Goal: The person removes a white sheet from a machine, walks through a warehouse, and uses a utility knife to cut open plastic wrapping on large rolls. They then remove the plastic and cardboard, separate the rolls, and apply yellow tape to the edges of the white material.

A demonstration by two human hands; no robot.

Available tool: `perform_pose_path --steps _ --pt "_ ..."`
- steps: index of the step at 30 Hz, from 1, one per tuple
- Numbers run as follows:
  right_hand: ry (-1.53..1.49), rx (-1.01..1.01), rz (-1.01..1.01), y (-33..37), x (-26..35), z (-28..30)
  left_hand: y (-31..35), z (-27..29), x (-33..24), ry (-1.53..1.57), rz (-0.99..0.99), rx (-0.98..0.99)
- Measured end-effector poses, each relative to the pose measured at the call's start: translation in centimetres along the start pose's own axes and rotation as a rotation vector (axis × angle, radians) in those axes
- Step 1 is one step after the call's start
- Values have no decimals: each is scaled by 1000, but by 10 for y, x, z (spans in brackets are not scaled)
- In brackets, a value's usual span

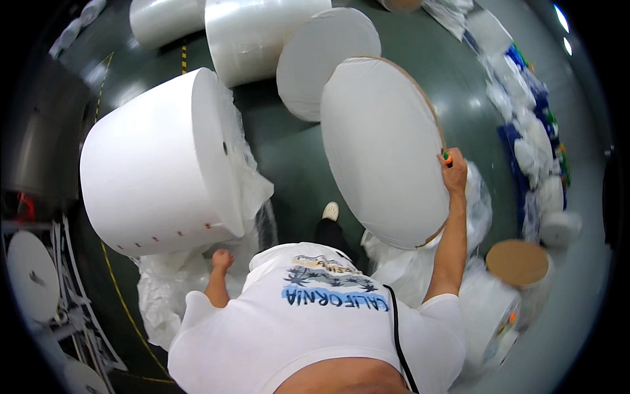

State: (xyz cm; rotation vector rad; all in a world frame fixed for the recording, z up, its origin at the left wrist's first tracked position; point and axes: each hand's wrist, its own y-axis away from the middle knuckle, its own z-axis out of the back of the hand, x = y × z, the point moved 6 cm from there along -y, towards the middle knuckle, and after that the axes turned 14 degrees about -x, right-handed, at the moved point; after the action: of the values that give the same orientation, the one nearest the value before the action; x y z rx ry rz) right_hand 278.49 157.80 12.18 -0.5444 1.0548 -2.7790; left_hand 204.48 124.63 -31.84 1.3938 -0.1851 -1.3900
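White disc point(387, 151), green floor point(289, 161), pale rolls point(259, 43) beyond

you have cool, fairly bright indoor light here, with two small glaring white lamps point(562, 18) burnt out at the upper right. the glossy dark-green floor point(298, 171) throws pale patches of glare back at you from both sides and darkens toward the middle. on your left, the big white paper roll point(144, 157) is brightest along its curved side; its end face looks greyer. the large round pale-grey disc point(387, 151) shows softer, flatter tones. toward the rim, the thin yellow floor line point(117, 276) bows, the dull metal cabinet point(46, 125) sinks into dimness, and black swallows your corners.
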Motion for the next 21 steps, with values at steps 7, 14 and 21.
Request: perform_pose_path --steps 7,14,21 --pt "-135 218 291 -230 -64 -225 149 -81 63 -203 254 -102" --pt "-149 454 360 -357 -117 -434 195 -271 53 85 388 -51" --pt "-26 465 460 -488 -156 -523 95 -438 -137 647 312 -278"
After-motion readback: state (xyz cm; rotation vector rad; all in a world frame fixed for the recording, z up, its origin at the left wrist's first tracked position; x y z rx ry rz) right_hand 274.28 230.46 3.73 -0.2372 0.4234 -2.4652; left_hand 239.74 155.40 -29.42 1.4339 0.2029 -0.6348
